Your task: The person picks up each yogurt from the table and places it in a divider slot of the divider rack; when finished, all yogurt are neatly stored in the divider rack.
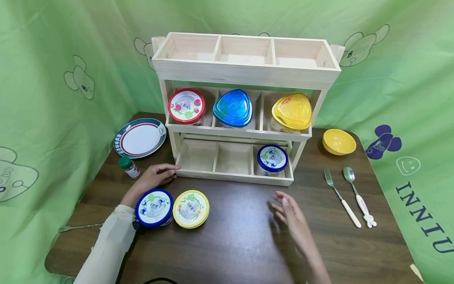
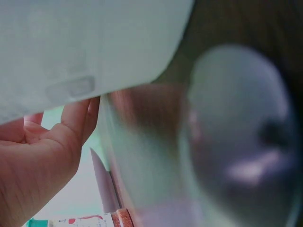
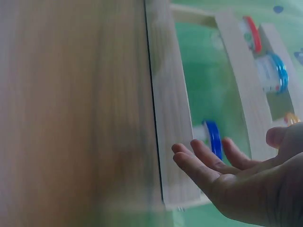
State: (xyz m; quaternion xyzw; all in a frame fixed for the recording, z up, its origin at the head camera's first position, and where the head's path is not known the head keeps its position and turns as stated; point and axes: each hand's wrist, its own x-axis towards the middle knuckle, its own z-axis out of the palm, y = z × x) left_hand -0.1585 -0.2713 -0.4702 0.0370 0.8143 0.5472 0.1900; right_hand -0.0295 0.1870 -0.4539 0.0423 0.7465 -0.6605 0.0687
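A dark wooden table (image 1: 241, 236) stands against green cloth. The left hand (image 1: 152, 179) lies flat, fingers straight, touching the pale three-tier wooden rack (image 1: 244, 71) at its seven-o'clock corner. The right hand (image 1: 292, 215) hovers, fingers relaxed, empty, at five o'clock of the blue-lidded round tub (image 1: 272, 159) in the bottom right compartment.

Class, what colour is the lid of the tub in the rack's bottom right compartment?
Blue-rimmed lid, white centre; clearest in the head view.

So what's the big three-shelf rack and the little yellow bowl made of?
The pale three-tier rack looks like bare, unpainted wood: light grain shows, with a matte surface. The small yellow bowl seems to be plastic, smooth and evenly coloured with a soft shine, though glazed ceramic can't be ruled out.
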